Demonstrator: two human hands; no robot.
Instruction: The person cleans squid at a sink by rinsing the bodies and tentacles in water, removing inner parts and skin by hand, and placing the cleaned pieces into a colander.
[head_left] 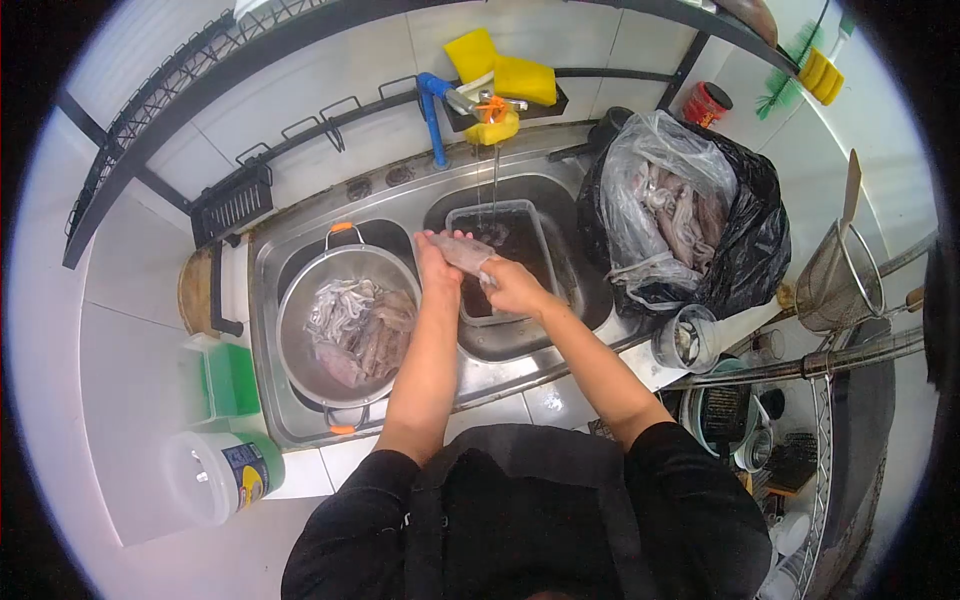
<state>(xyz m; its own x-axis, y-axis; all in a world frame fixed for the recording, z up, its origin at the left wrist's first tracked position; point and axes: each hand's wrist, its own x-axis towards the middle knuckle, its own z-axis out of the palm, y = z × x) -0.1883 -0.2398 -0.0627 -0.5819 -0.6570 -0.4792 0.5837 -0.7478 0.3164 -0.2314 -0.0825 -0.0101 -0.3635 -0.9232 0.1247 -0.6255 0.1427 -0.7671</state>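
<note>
A pale squid body [463,252] lies across the fingers of my left hand [437,262], above the near left side of a clear plastic tub [540,235]. My right hand [513,288] is closed on the squid's near end. Dark water stands in the tub, inside the right sink basin [590,290]. Two thin streams fall into it from the tap [490,125]. In the left basin, a steel pot [297,290] with orange handles holds squid bodies [370,345] and tentacles [345,305].
At the right, a black bag [765,230] with a clear liner holds more squid [680,215]. A clear container [690,340] stands below it. A wire strainer [845,280] hangs at far right. Green-labelled tubs [250,470] stand left, and a black rack [235,205] is on the wall.
</note>
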